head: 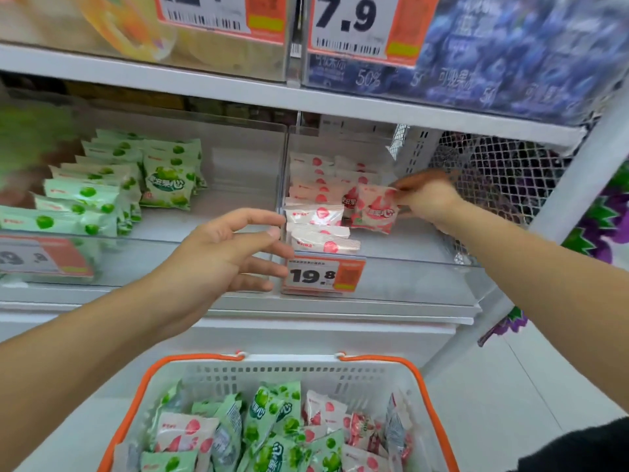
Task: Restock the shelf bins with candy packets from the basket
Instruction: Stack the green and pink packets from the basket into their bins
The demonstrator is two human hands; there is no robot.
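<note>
Head view: price tag (323, 274) reads 19.8.

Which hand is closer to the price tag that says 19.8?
Left. The left hand hovers right beside the price tag, fingers almost touching it. The right hand is higher up, holding a pink packet.

We see the right hand (427, 199) pinching a pink packet (374, 212) upright inside the right bin (391, 267); the left hand (235, 250) hovers, fingers apparently loose, above the basket (136, 396).
</note>
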